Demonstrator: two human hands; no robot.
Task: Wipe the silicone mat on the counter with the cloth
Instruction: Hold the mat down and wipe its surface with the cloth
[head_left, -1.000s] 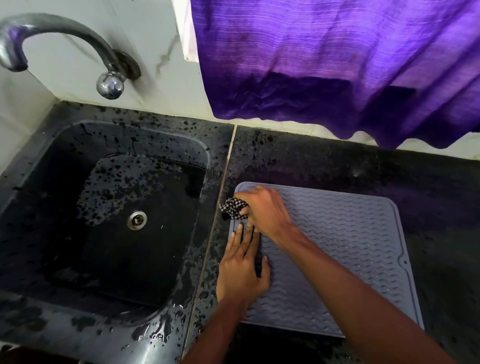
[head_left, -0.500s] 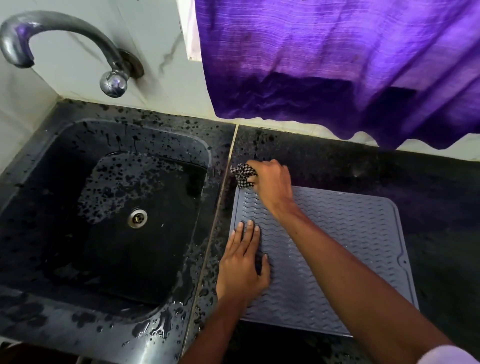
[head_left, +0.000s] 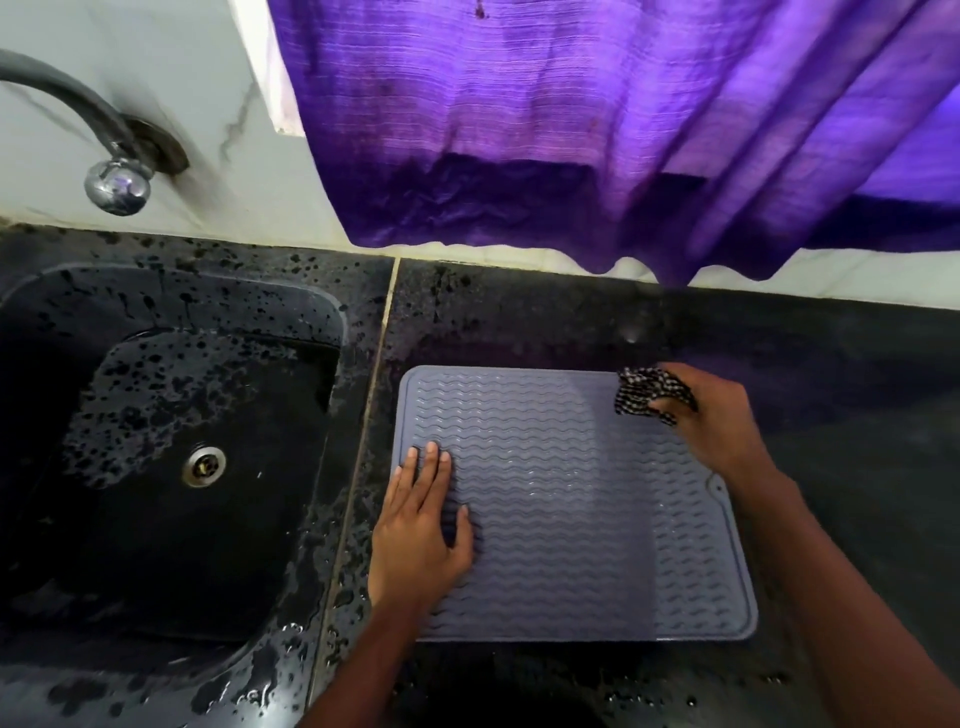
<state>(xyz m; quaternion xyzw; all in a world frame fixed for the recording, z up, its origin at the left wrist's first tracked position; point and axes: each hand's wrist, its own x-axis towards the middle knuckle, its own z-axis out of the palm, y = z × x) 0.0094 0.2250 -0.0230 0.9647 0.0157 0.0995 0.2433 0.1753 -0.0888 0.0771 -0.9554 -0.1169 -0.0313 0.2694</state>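
A grey silicone mat with wavy ridges lies flat on the black counter, right of the sink. My left hand rests flat on the mat's near left part, fingers straight and pointing away from me. My right hand grips a bunched black-and-white checked cloth at the mat's far right corner, with the cloth against the mat's surface. Part of the cloth is hidden inside the fist.
A wet black sink with a metal drain fills the left side. A metal tap comes out of the white wall above it. A purple curtain hangs over the counter's back edge. Black counter stretches right of the mat.
My right hand has swept the cloth from the mat's far left corner across to its far right corner. The left hand stays pressed on the mat.
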